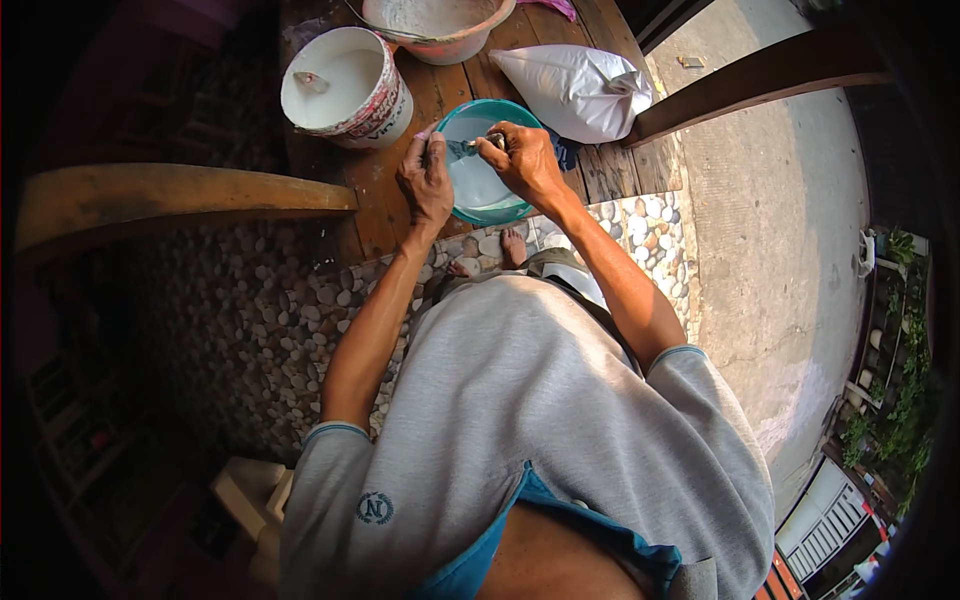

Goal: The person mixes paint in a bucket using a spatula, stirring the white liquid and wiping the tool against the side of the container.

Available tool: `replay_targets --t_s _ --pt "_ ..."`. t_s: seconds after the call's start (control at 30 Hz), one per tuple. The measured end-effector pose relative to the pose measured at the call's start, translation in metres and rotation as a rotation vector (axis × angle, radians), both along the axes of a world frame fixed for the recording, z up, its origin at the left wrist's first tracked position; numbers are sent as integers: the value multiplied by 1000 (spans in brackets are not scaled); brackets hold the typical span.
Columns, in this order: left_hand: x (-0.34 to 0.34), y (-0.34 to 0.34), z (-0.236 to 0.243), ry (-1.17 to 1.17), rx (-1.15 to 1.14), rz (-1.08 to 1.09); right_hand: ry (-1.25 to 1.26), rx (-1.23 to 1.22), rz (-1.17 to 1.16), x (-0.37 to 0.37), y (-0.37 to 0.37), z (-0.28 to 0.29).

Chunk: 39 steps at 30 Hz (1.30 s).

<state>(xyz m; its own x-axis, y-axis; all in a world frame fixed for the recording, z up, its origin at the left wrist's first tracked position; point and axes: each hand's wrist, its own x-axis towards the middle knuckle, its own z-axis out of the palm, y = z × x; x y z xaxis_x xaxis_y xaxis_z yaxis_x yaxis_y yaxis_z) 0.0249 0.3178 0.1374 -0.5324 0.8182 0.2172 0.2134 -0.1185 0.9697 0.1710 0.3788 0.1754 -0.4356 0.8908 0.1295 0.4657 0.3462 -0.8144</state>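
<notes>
While both hands work over the teal basin (480, 195) on the wooden table (375, 195), left hand (427, 178) fingers curl at its rim. Right hand (528, 160) pinches a small metal tool (490, 141) above the milky liquid; white bucket (345, 85) & white sack (575, 90) sit nearby.

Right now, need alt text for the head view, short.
Seen from above, a person's left hand and right hand work a small metal tool over a teal bowl of white liquid on a wooden platform. A white bucket, pink basin and white sack sit behind it.

daylight from right; left side shadowed | fisheye bend; dark rim
</notes>
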Motion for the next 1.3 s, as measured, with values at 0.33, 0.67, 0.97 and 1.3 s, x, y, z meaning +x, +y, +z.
replay_targets --t_s 0.33,0.67,0.97,1.3 --pt "0 -2 2 21 -58 33 -143 38 -55 37 -15 0" --pt "-6 -3 5 48 -77 26 -119 -174 3 20 -33 4" --pt "-2 -2 2 21 -69 34 -156 -42 -188 24 -10 0" --pt "-3 -2 3 27 -56 15 45 169 -108 -2 3 0"
